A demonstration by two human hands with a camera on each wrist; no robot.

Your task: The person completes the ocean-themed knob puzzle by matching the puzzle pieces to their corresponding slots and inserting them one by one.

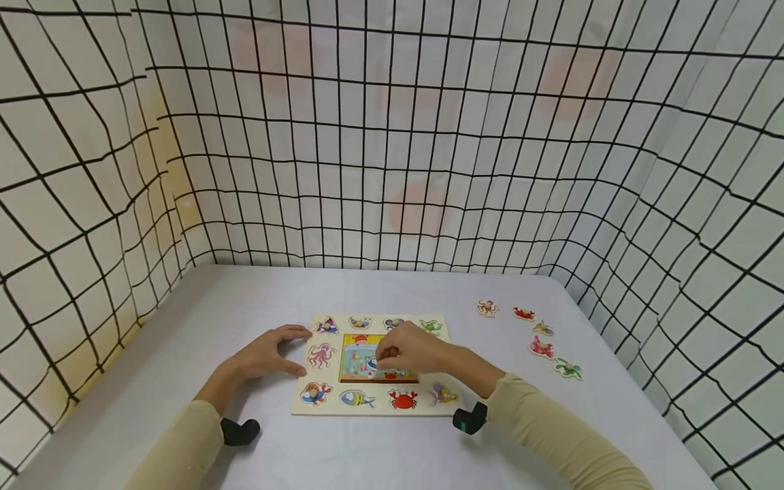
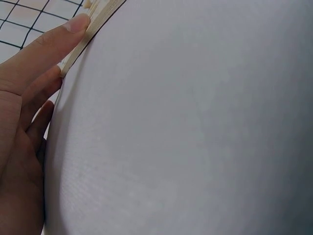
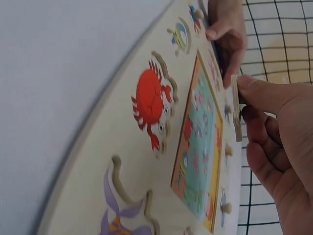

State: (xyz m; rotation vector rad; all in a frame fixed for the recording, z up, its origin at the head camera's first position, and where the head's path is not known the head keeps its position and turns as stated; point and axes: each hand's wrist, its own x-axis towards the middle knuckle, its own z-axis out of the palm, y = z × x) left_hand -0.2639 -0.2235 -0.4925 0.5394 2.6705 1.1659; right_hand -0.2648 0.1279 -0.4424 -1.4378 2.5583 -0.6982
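Pinching a small wooden puzzle piece (image 3: 236, 110) between the thumb and curled fingers of the right hand (image 1: 416, 348), and holding it raised over the central aquarium picture (image 1: 358, 361) of a cream puzzle board (image 1: 331, 411). Turning the piece edge-on to the right wrist camera, so hiding its printed figure. Resting the left hand (image 1: 266, 355) along the board's left edge, with thumb and fingers loosely spread and merely touching the wood. Seeing three knobbed pieces (image 1: 327, 325) sitting in the board's far row and a knobbed crab piece (image 1: 315, 393) sitting at the near left corner. Seeing also a printed red crab (image 1: 403, 399) and a purple fish (image 1: 443, 393) showing in unfilled recesses along the near edge. Spotting an octopus (image 1: 487, 308), a small red crab (image 1: 523, 313), a yellowish piece (image 1: 542, 329), a pink piece (image 1: 542, 347) and a green turtle (image 1: 568, 369) lying loose on the white table (image 1: 355, 456), right of the board. Wearing a black device (image 1: 240, 432) on each wrist. Facing a black grid (image 1: 364, 82) beyond the table.
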